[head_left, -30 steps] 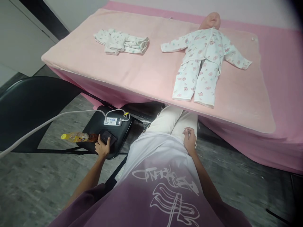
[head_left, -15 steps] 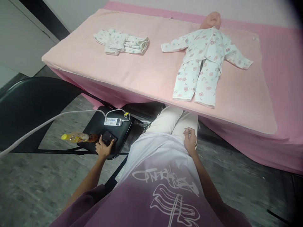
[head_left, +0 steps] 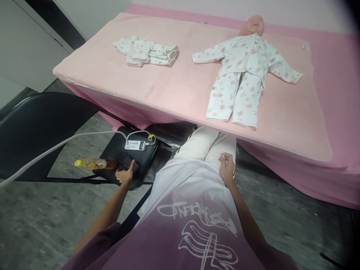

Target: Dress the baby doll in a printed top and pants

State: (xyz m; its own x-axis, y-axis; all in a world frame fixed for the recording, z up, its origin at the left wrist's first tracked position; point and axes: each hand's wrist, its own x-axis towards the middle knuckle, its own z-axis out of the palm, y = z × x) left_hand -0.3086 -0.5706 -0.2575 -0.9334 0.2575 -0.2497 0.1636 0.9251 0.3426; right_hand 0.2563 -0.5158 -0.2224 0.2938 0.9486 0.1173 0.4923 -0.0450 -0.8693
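Note:
My left hand [head_left: 124, 175] is over the seat of a black folding chair, beside a dark phone-like object [head_left: 127, 164] that lies flat there. Its thumb points up, apart from the loosely bent fingers, and nothing shows in its grasp; the hand partly covers the dark object. On my right thigh rests my right hand [head_left: 227, 167], fingers curled together with nothing visible in them. A doll [head_left: 253, 25] lies on its back on the pink padded table [head_left: 180, 86], dressed in a white patterned jacket [head_left: 249, 56] and matching trousers [head_left: 234, 97].
Folded white baby clothes [head_left: 144, 52] lie on the table's left part. The folding chair [head_left: 42, 131] also bears a white power bank-like device [head_left: 135, 145] with a cable and a yellow-capped bottle [head_left: 95, 164] lying on its side. The cable [head_left: 62, 142] runs off left.
My left hand has turned and lifted its fingers off the dark object, which stays on the chair seat. My right hand keeps its place on the thigh. The view has shifted slightly.

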